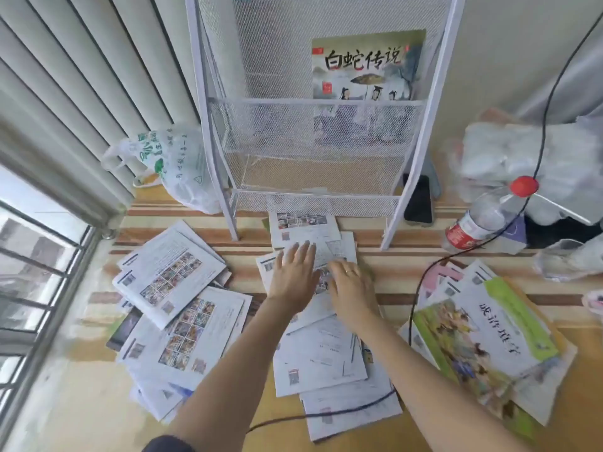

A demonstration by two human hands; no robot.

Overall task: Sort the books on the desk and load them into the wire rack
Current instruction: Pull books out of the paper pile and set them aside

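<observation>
A white wire rack [225,177] stands at the back of the desk, with one illustrated book [367,65] upright on its upper shelf. Thin white books lie scattered in three heaps: a left pile [169,278], a middle pile [321,357] and a right pile topped by a green-covered book [486,340]. My left hand [293,275] lies flat with straight fingers on a white book [306,231] at the far end of the middle pile. Beside it, my right hand [350,285] rests on the same heap, fingers bent down onto the paper; whether it grips anything is unclear.
A plastic bag [173,164] sits left of the rack, a black phone [418,200] to its right. A red-capped water bottle [483,216] and crumpled plastic [522,154] crowd the back right. A black cable [424,282] crosses the desk. A window [39,272] is at left.
</observation>
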